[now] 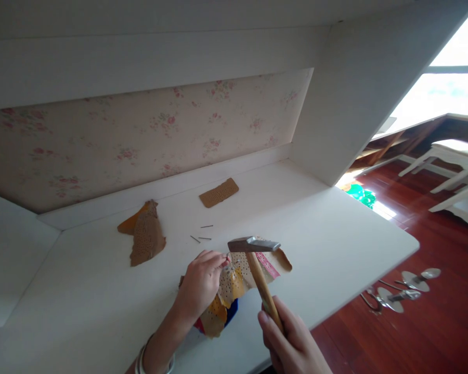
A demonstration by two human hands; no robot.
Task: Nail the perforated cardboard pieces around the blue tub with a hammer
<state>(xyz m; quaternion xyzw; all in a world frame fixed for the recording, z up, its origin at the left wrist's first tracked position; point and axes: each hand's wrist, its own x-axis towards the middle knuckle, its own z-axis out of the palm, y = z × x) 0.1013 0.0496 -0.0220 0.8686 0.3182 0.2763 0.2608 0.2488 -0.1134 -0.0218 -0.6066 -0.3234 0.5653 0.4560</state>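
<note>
My right hand (290, 337) is wrapped round the wooden handle of a hammer (253, 244), its metal head raised over the work. My left hand (203, 283) pinches with its fingertips at the edge of a perforated tan and yellow sheet (237, 275); what the fingertips hold is too small to make out. A pink strip (268, 265) runs across the sheet near its right end. Beneath the sheet something blue (232, 310) shows, mostly hidden. Beyond my left hand, several loose nails (205, 238) lie on the white tabletop (101, 306).
Two more perforated brown pieces lie farther back: a torn one (147, 239) on the left and a small rectangular one (219, 192). White panels and a floral back wall (167, 130) enclose the desk. To the right are a red wooden floor (374, 337) and a white stool (448, 158).
</note>
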